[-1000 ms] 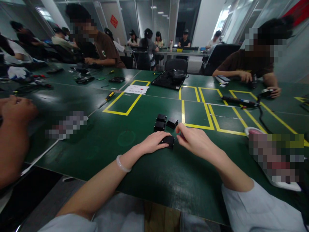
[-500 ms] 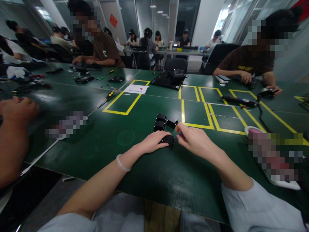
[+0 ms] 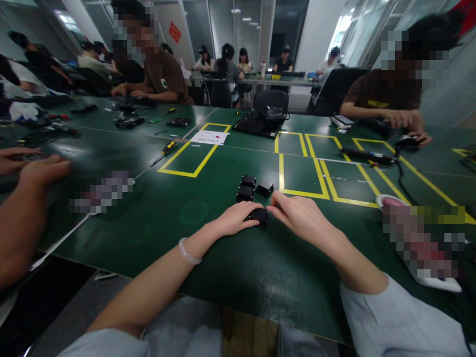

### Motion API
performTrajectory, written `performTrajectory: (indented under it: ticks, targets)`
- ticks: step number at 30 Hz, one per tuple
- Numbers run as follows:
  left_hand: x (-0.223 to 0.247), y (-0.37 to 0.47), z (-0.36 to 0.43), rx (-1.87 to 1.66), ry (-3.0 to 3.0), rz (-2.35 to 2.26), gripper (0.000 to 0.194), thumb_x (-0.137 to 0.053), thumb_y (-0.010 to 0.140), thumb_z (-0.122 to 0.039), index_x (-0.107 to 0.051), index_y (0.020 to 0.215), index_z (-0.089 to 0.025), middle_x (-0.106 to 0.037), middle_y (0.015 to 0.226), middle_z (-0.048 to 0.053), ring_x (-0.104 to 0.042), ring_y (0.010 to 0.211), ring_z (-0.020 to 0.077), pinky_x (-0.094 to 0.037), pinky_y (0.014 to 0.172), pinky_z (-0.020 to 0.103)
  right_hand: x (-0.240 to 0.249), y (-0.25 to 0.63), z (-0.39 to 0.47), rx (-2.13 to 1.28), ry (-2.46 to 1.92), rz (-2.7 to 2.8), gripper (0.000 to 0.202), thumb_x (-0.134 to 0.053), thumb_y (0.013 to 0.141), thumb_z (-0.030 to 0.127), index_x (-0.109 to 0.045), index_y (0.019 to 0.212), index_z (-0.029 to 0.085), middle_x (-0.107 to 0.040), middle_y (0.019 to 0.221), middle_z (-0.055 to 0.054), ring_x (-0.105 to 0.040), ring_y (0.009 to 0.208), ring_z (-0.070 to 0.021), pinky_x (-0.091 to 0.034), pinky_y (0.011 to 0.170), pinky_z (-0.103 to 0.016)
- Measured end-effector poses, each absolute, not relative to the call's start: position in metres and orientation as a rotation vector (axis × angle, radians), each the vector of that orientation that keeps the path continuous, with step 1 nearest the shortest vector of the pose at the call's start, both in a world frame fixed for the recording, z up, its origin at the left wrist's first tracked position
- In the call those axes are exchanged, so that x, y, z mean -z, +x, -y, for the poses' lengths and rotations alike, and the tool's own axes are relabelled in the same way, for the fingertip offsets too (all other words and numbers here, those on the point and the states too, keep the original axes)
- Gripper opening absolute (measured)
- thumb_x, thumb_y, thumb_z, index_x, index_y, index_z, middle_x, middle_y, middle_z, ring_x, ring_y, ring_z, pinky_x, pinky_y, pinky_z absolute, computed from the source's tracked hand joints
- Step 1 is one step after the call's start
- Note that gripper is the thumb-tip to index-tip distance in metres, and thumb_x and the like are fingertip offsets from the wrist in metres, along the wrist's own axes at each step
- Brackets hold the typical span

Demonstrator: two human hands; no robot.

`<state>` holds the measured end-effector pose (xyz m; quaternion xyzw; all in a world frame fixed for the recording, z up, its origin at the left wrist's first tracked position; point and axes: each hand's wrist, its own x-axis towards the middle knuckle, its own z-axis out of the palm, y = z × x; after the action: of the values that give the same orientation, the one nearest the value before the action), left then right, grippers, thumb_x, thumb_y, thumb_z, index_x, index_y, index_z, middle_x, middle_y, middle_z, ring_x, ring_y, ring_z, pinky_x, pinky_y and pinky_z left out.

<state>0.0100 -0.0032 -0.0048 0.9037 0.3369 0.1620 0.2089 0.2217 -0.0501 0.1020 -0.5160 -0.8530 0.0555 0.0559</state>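
Note:
My left hand (image 3: 238, 217) lies on the table with its thumb and fingers around the left side of a small black box-shaped part (image 3: 259, 216). At the right end of that part is my right hand (image 3: 292, 210), its thumb and curled fingers drawn together; whether anything small is pinched there I cannot make out. Just beyond my hands, a similar black part (image 3: 265, 189) lies on its own. To its left, two more black parts (image 3: 246, 190) stand one behind the other, close together.
Yellow tape outlines (image 3: 302, 192) mark the green table (image 3: 208, 248). A yellow-black screwdriver (image 3: 163, 152) lies at the left, near a paper label (image 3: 210, 137). A black panel (image 3: 253, 125) sits farther back. A blurred white tray (image 3: 446, 284) is at the right. Co-workers' hands (image 3: 44, 171) are at the left edge.
My right hand's thumb has come slightly left, closer to the end of the black part. My left hand stays put. The co-workers' hands at left and right have shifted.

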Motion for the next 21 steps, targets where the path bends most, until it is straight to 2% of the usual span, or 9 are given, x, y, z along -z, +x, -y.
performTrajectory:
  ticks: [7,13,21]
  targets:
    - [0.0022,0.0105,0.0035,-0.452,2.506,-0.926,0.042,-0.053,0.093,-0.041,-0.046,0.130,-0.024,-0.057,0.125,0.006,-0.054,0.111,0.0236,-0.042,0.096,0.037,-0.1015,0.2231,0.0508,-0.207,-1.483,2.557,0.015,-0.039,0.092,0.026,-0.048,0.102,0.019,-0.062,0.075,-0.001,-0.053,0.061,-0.0137,-0.024,0.053,-0.024]
    - [0.0012,0.0107,0.0044,-0.443,2.503,-0.938,0.042,-0.053,0.093,-0.042,-0.045,0.131,-0.024,-0.056,0.126,0.007,-0.054,0.112,0.0242,-0.042,0.097,0.038,-0.1010,0.2246,0.0500,-0.201,-1.516,2.575,0.021,-0.036,0.096,0.036,-0.049,0.095,0.020,-0.060,0.070,-0.002,-0.053,0.060,-0.0147,-0.024,0.053,-0.025]
    - [0.0039,0.0107,0.0036,-0.453,2.510,-0.931,0.042,-0.054,0.093,-0.041,-0.046,0.130,-0.023,-0.057,0.125,0.007,-0.054,0.112,0.0239,-0.042,0.097,0.037,-0.1011,0.2252,0.0515,-0.282,-1.439,2.541,0.013,-0.041,0.091,0.026,-0.045,0.101,0.020,-0.060,0.076,-0.001,-0.052,0.062,-0.0136,-0.026,0.054,-0.024]
